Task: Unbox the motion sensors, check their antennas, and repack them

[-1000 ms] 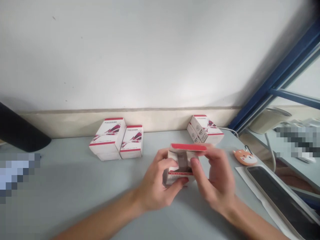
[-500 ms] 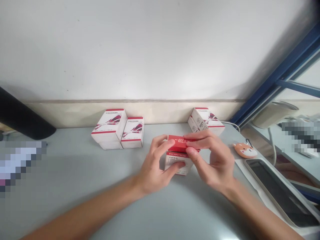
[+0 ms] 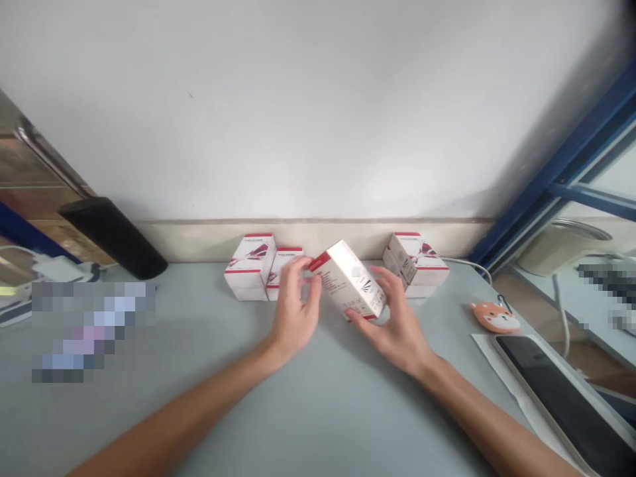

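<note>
A small white cardboard box [image 3: 348, 281] with red ends is tilted above the table, its red end toward the upper left. My right hand [image 3: 395, 324] grips its lower right end, thumb on the near side and fingers around the far side. At the red end, my left hand [image 3: 294, 308] has its fingers and thumb apart, the fingertips right at the box's edge. Whether they touch it, I cannot tell. Behind the left hand are similar boxes [image 3: 248, 271] with red edges, partly covered by it. More such boxes [image 3: 424, 265] stand stacked behind the right hand.
A black cylinder [image 3: 119, 238] leans at the back left, near a blurred-out patch [image 3: 94, 331]. On the right lie an orange animal-faced case [image 3: 497, 317] and a dark-screened phone-like device [image 3: 556, 391]. The wall [image 3: 318, 119] rises behind the grey table [image 3: 298, 411].
The box has been turned from upright to tilted, its printed sides now showing. My right hand has moved from its red top to its lower end; my left hand has shifted to the red end. The view has shifted left.
</note>
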A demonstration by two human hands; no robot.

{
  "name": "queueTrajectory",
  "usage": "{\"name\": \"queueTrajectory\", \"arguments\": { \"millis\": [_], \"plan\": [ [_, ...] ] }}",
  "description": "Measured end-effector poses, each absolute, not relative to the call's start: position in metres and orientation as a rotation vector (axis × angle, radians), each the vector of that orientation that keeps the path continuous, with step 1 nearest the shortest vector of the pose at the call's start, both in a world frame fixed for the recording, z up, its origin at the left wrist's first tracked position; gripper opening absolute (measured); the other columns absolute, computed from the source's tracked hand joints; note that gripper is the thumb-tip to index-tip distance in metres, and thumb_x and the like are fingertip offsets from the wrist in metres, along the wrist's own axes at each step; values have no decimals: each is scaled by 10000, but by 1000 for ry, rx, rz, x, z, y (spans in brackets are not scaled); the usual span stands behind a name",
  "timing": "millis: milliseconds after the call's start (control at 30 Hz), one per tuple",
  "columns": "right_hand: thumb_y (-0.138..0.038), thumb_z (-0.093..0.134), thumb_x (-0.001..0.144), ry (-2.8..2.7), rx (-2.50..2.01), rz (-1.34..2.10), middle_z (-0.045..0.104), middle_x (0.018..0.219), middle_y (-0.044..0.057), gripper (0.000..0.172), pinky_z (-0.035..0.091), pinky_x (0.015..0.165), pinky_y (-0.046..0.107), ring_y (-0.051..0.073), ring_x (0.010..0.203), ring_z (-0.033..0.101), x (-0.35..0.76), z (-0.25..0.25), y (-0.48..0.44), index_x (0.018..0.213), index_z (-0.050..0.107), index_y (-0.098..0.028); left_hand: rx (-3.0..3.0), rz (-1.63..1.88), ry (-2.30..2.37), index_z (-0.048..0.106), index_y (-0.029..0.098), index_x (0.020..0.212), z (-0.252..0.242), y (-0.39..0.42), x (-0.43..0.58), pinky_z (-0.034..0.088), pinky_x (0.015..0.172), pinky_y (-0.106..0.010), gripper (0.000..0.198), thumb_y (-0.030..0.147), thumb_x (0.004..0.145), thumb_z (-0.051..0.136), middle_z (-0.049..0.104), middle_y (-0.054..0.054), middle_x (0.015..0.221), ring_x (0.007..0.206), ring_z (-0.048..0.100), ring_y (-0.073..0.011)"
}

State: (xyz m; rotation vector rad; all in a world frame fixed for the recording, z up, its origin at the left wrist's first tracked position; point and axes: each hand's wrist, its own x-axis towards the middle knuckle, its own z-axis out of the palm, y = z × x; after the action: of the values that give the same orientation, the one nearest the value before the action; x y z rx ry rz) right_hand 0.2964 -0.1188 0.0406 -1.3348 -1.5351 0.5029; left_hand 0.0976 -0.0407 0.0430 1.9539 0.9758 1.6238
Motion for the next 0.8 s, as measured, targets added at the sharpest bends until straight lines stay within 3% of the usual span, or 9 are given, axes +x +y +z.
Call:
{"name": "queueTrajectory", "arguments": {
  "millis": [67, 167, 267, 367, 500, 567, 633, 733, 800],
  "plan": [
    [-515, 818, 843, -1467, -1392, 310, 708, 1240, 111, 811, 619, 793, 435, 283, 967, 738, 297, 45, -121, 1498, 397, -288, 2141, 1822, 1125, 615, 267, 1225, 57, -31, 70, 432, 1193, -493, 232, 238, 995, 609, 578, -109, 1330, 1393, 502, -292],
    [-552, 831, 813, -1442, -1419, 52, 720, 1229, 109, 799, 597, 783, 428, 287, 967, 718, 298, 56, -125, 1469, 459, -289, 1877, 2166, 1390, 610, 219, 1224, 62, -13, 17, 307, 1274, -506, 302, 181, 925, 638, 497, -137, 1443, 1463, 426, -305],
    [-552, 831, 818, -1476, -1410, -162, 719, 1212, 102, 679, 592, 783, 437, 284, 931, 694, 290, 65, -117, 1385, 561, -296, 1551, 1956, 1429, 562, 223, 1290, 46, 9, -26, 393, 1209, -456, 364, 271, 933, 608, 540, -116, 1424, 1366, 530, -281],
    [-498, 780, 894, -1629, -1342, -245, 715, 1209, 111, 509, 594, 903, 495, 335, 1113, 650, 263, 66, -92, 1330, 611, -297, 1472, 1779, 1378, 616, 193, 1171, 27, 31, -44, 525, 1049, -454, 323, 413, 1011, 444, 684, -106, 1165, 1115, 679, -276],
    [-422, 697, 979, -1999, -1289, -56, 578, 1506, 123, 519, 511, 1140, 566, 347, 1399, 504, 210, 59, -56, 1456, 544, -288, 1469, 1675, 1262, 626, 198, 1256, 17, 44, -43, 505, 1097, -434, 501, 562, 1023, 373, 690, -113, 1319, 1245, 656, -284],
    [-463, 673, 989, -2177, -1222, 55, 434, 1628, 157, 650, 464, 1199, 580, 364, 1545, 330, 189, 55, -45, 1559, 449, -244, 1508, 1630, 1202, 629, 196, 1282, 15, 44, -41, 477, 1143, -435, 552, 609, 1013, 381, 690, -116, 1365, 1289, 640, -284],
    [-402, 548, 1059, -2217, -1232, 107, 378, 1653, 166, 585, 452, 1218, 554, 340, 1593, 245, 178, 55, -38, 1598, 405, -228, 1541, 1594, 1164, 623, 194, 1308, 15, 43, -41, 455, 1175, -444, 586, 637, 1015, 376, 690, -124, 1387, 1318, 629, -283],
    [-305, 517, 1066, -2203, -1298, 109, 447, 1598, 158, 498, 483, 1191, 506, 312, 1549, 356, 180, 65, -30, 1559, 480, -243, 1573, 1562, 1148, 613, 204, 1339, 16, 40, -39, 421, 1216, -449, 578, 642, 1013, 421, 664, -126, 1443, 1376, 597, -281],
    [-377, 617, 1025, -2200, -1329, 97, 468, 1593, 148, 564, 511, 1160, 475, 305, 1492, 453, 192, 78, -27, 1561, 484, -263, 1589, 1554, 1155, 614, 210, 1338, 19, 39, -36, 421, 1221, -447, 538, 611, 1014, 459, 662, -120, 1450, 1386, 592, -277]
  ]
}}
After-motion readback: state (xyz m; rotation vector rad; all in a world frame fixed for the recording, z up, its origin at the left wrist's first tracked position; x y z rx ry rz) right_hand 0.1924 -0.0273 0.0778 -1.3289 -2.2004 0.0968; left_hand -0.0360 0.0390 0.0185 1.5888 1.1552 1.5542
